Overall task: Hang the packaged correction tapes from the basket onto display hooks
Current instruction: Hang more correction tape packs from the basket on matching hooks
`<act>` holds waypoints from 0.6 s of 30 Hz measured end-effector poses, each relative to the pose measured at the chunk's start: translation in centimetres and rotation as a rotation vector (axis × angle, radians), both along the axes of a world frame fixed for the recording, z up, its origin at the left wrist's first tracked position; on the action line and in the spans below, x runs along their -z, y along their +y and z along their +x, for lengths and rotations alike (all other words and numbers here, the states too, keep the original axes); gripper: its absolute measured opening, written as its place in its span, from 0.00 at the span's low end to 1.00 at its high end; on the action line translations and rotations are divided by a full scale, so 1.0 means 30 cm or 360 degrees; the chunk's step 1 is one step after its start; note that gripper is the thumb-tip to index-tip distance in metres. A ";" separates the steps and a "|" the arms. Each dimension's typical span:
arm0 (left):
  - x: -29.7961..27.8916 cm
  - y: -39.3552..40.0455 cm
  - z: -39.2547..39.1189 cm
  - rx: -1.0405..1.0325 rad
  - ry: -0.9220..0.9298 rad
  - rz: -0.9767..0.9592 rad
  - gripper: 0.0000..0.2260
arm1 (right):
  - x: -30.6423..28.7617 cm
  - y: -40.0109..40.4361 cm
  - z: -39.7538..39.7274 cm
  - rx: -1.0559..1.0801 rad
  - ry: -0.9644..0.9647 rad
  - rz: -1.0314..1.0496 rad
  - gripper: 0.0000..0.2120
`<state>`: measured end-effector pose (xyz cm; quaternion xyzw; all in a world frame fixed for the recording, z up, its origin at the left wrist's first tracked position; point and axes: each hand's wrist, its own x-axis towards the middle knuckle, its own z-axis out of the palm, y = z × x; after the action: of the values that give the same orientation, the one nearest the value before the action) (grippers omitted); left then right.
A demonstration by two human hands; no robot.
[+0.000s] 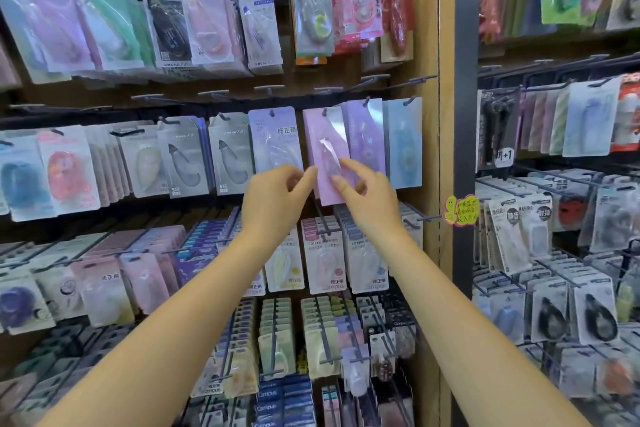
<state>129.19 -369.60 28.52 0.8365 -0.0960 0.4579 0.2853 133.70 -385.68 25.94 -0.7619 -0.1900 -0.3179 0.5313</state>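
I stand facing a shop wall of hooks hung with carded correction tapes in rows. Both my bare arms reach forward to the middle row.

My left hand [277,194] and right hand [363,196] meet at the lower half of a pink pack [327,152]. The left thumb and forefinger pinch its left edge; the right fingertips [337,180] pinch the clear blister and the right edge. Both grips are closed on this one pack.

The pack hangs tilted, its bottom swung slightly to the right. Its top hole sits at a hook [324,111]; I cannot tell whether the card is fully pushed back on it. A blue pack [273,139] hangs just beside it on the left, a purple pack [367,135] on the right, partly behind it. The basket is not in view.

I judge the pack very light: thin stiff card with a hollow plastic bubble holding the tape. The card should bend if squeezed hard, and the glossy blister looks slippery. The safest hold seems to be the card's side edges, low down, as now, leaving the hole free. The bubble could dent under pressure, so a gentle pinch will do. The hole looks like the weak point and may tear if I tug sideways against the hook.
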 end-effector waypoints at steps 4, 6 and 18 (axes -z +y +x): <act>-0.023 0.076 0.074 -0.0487 -0.0666 0.0669 0.20 | -0.012 0.002 0.001 0.0844 -0.0552 -0.0529 0.25; -0.033 0.116 0.119 -0.0511 -0.0533 0.0809 0.24 | -0.034 0.018 0.033 0.0833 -0.0664 -0.0608 0.26; -0.046 0.191 0.227 -0.0635 -0.0204 0.0993 0.29 | -0.150 0.047 0.191 0.0868 -0.0420 -0.1182 0.29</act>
<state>136.01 -363.88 29.91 0.8551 -0.0837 0.5047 -0.0848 139.44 -384.26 30.45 -0.8754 -0.1498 -0.4504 0.0916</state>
